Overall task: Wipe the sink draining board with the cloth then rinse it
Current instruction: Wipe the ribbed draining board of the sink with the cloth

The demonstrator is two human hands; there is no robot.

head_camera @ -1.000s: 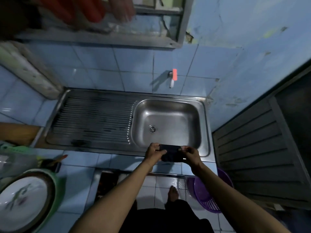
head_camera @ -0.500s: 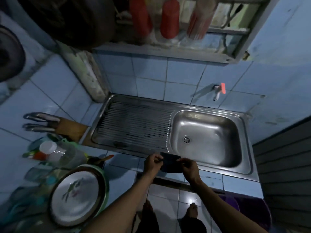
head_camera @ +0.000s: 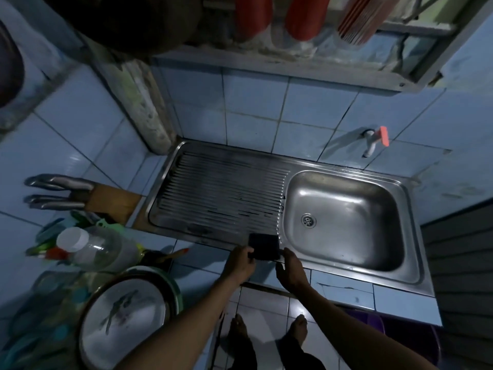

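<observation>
At the sink's front rim, both hands' fingers partly hide the dark cloth (head_camera: pixel 264 246).

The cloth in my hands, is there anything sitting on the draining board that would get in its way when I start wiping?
Nothing visible. The dark cloth, held by the left hand and right hand, sits at the front edge of the draining board, whose ribbed surface is bare apart from dark smudges. The knife block and bottle stand off to its left.
</observation>
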